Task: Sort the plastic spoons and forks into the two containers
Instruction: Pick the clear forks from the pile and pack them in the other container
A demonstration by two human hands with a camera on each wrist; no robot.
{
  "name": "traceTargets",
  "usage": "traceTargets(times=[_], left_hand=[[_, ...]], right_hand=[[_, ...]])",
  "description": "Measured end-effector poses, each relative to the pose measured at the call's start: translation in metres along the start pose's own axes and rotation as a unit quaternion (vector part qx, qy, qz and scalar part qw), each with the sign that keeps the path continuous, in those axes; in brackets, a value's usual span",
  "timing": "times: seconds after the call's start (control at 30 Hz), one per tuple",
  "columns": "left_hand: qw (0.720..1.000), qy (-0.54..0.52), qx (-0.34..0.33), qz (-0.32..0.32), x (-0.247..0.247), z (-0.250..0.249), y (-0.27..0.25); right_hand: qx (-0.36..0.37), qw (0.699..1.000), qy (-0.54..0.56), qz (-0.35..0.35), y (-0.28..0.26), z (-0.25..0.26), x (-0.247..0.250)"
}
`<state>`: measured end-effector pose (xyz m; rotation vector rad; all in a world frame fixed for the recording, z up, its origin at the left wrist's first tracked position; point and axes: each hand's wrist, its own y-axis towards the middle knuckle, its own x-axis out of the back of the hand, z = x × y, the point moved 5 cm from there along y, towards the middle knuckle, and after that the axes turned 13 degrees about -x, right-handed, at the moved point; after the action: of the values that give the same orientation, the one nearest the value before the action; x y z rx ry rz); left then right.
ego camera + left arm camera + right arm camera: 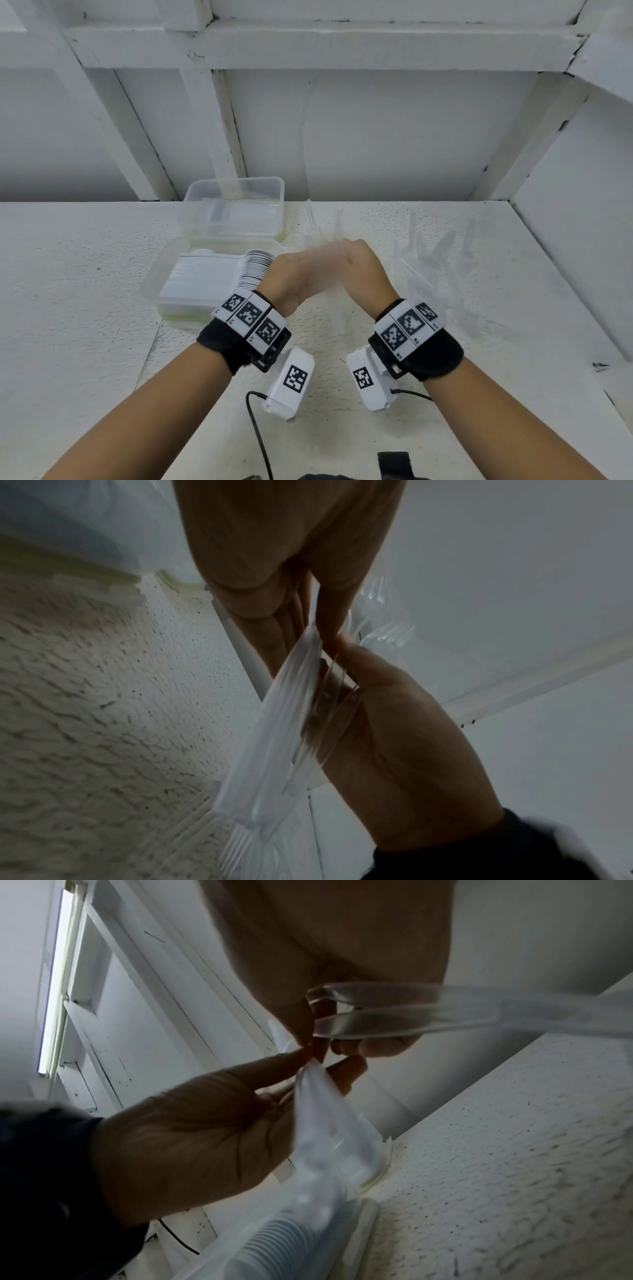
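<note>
Both hands meet above the middle of the table. My left hand (298, 277) pinches the top of a bundle of clear plastic cutlery (274, 750), which hangs down from its fingertips (318, 1085). My right hand (364, 270) holds two clear handles (394, 1015) against its curled fingers. I cannot tell whether these are spoons or forks. The near container (161, 270) holds a long row of stacked spoons (219, 277). Behind it, the far container (279, 195) has some clear cutlery lying flat. Loose clear forks (438, 257) lie on the table to the right.
A white wall with beams (342, 144) rises straight behind the table (85, 308). A slanted white panel (582, 222) borders the table on the right. A black cable (257, 431) trails near the front edge.
</note>
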<state>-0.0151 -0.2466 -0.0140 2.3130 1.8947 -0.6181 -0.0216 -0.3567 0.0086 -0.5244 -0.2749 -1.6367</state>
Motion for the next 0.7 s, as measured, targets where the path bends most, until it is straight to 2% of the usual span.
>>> traceTargets(times=[0.17, 0.37, 0.47, 0.57, 0.7], left_hand=[[1.0, 0.007, -0.002, -0.003, 0.002, -0.003, -0.001], [0.999, -0.01, -0.016, -0.037, 0.005, -0.005, 0.001], [0.999, -0.019, -0.022, -0.031, 0.003, -0.004, 0.002], [0.999, -0.018, -0.024, -0.015, 0.0, -0.003, 0.002], [1.0, -0.016, -0.022, -0.01, 0.001, -0.004, 0.002]], right_hand=[[-0.007, 1.0, -0.018, 0.003, 0.0, 0.004, 0.006], [0.027, 0.998, -0.025, -0.06, 0.0, 0.0, 0.014], [0.049, 0.994, -0.057, -0.078, -0.003, -0.001, 0.008], [0.049, 0.994, -0.065, -0.068, -0.003, 0.002, 0.002], [0.004, 0.998, -0.053, -0.022, 0.003, 0.001, -0.003]])
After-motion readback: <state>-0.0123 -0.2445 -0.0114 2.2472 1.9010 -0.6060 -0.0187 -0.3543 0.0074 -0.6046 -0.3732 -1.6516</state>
